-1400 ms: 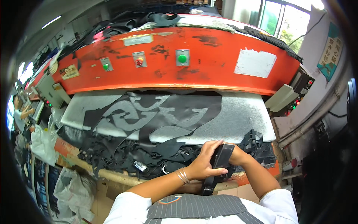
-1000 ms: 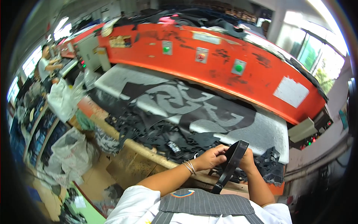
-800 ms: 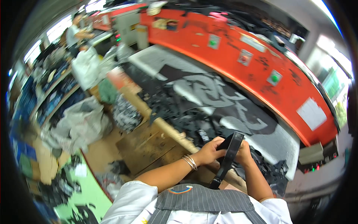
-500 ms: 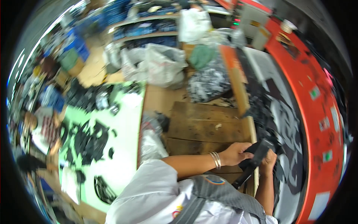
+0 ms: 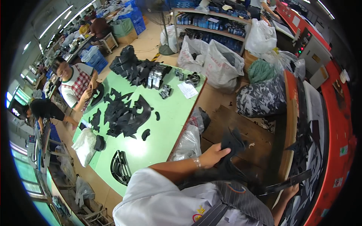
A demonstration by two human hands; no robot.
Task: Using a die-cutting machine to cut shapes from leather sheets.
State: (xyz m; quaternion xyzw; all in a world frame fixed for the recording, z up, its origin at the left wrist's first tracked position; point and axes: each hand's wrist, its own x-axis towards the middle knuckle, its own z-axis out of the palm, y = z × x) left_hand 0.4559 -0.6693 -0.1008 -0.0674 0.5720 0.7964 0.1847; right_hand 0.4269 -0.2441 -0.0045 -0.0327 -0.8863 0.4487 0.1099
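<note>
My left hand (image 5: 213,154) grips a bundle of floppy black cut pieces (image 5: 233,141) above a wooden platform (image 5: 260,130). A metal bangle sits on that wrist. Low on the right, my right hand (image 5: 291,191) is mostly hidden behind my striped apron and holds a long black strip (image 5: 288,183). To my left stands a green table (image 5: 167,113) carrying scattered black cut shapes (image 5: 124,113) and a stacked pile (image 5: 130,64).
An orange press machine (image 5: 339,113) with black material on its bed (image 5: 307,128) runs down the right. White sacks (image 5: 222,62) and a patterned bag (image 5: 260,98) stand beyond the platform. Two people (image 5: 77,81) work at the green table's far side. Shelves (image 5: 218,24) line the back.
My view has swung left from the orange press to the green table and floor. Both hands held one black bundle; now the left carries it out over the platform, apart from the right.
</note>
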